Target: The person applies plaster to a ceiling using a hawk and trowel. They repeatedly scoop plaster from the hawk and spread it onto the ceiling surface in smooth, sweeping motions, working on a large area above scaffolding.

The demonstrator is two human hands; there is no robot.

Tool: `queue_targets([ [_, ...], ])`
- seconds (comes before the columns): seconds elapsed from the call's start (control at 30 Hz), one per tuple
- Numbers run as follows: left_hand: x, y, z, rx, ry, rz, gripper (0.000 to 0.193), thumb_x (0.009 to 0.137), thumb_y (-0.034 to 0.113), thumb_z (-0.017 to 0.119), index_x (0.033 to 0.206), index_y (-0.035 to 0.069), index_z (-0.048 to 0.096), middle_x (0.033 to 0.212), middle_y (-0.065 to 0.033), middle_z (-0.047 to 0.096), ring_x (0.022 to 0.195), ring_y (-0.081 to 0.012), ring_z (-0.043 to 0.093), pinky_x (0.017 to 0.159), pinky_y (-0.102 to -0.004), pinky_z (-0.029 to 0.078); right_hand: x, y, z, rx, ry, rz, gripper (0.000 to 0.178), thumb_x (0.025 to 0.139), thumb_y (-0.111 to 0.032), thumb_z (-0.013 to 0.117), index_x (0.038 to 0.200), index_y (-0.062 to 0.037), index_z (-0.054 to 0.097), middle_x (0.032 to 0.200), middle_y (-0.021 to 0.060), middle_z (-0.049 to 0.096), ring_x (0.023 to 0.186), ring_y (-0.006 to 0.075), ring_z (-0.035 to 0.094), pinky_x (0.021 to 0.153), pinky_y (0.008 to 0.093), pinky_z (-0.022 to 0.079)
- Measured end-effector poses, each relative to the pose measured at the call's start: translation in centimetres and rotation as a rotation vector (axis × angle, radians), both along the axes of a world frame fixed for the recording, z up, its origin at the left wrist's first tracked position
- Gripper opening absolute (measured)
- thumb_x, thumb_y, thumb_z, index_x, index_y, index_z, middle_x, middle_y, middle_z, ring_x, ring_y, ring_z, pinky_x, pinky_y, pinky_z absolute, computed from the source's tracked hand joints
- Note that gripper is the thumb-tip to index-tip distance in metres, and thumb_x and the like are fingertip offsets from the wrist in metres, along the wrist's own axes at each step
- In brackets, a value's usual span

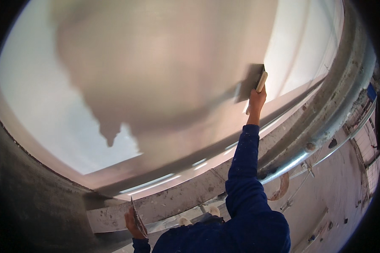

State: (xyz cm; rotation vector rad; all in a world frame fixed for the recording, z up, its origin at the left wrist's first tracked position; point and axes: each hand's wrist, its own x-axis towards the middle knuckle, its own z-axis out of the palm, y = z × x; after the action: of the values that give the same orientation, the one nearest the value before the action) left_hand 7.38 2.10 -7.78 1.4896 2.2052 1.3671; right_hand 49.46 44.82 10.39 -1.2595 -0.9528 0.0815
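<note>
A broad, smooth, glossy wall (177,76) with pale and dark reflections fills most of the view ahead. My right hand (256,102) is wrapped round the light wooden handle of a rectangular plastering trowel (250,83). The trowel's dark flat blade lies at or against the wall, right of centre, and is slightly blurred. At the lower left, my left hand (132,224) grips a thin, flat, speckled plate (138,218). It is seen nearly edge-on, so its exact kind cannot be made out. My right arm stretches up and forward; the left stays low near my body.
A stained plank (164,206) runs along the foot of the wall. On the right, a thick grey metal tube (321,126) curves alongside. A dark grey wall (25,181) borders the left. Far below at the right is a dusty floor (321,198) with scattered bits.
</note>
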Motion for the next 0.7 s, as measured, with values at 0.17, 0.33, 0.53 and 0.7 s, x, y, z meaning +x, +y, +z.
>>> queue_targets([
  [0.17,0.8,0.9,1.0,0.193,0.227,-0.020,0.047,0.075,-0.009,0.052,0.121,0.001,0.049,0.082,-0.0104,0.049,0.071,-0.0195,0.050,0.062,-0.0277,0.042,-3.4,-0.6,1.3,0.016,0.039,0.112,0.067,0.065,0.001,0.047,0.130,-0.0124,0.039,0.109,0.0154,0.056,0.096,0.0285,0.057,0.084,0.0348,0.043],
  [0.33,0.8,0.3,0.6,0.115,0.167,0.023,0.043,0.078,-0.007,0.049,0.121,0.000,0.048,0.083,-0.0132,0.049,0.072,-0.0224,0.050,0.063,-0.0307,0.042,-12.2,-2.9,-0.1,0.127,-0.103,0.016,0.064,0.063,0.004,0.047,0.127,-0.0022,0.040,0.123,0.0166,0.046,0.117,0.0298,0.041,0.100,0.0364,0.030],
  [0.53,-0.3,-0.7,0.9,0.167,0.326,0.147,0.037,0.084,0.003,0.047,0.120,-0.003,0.046,0.080,-0.0158,0.047,0.072,-0.0281,0.049,0.065,-0.0366,0.040,-28.0,-10.5,0.4,-0.010,-0.190,0.014,0.082,0.059,0.002,0.061,0.134,-0.0106,0.030,0.131,0.0198,0.033,0.120,0.0381,0.032,0.098,0.0462,0.025],
  [0.7,-0.3,0.9,2.2,0.168,0.072,0.155,0.023,0.088,0.013,0.044,0.103,-0.004,0.050,0.079,-0.0142,0.048,0.073,-0.0250,0.048,0.063,-0.0344,0.039,-33.9,-14.9,0.7,-0.050,-0.207,0.114,0.080,0.062,0.002,0.057,0.135,-0.0097,0.027,0.132,0.0209,0.030,0.121,0.0379,0.028,0.098,0.0475,0.023],
])
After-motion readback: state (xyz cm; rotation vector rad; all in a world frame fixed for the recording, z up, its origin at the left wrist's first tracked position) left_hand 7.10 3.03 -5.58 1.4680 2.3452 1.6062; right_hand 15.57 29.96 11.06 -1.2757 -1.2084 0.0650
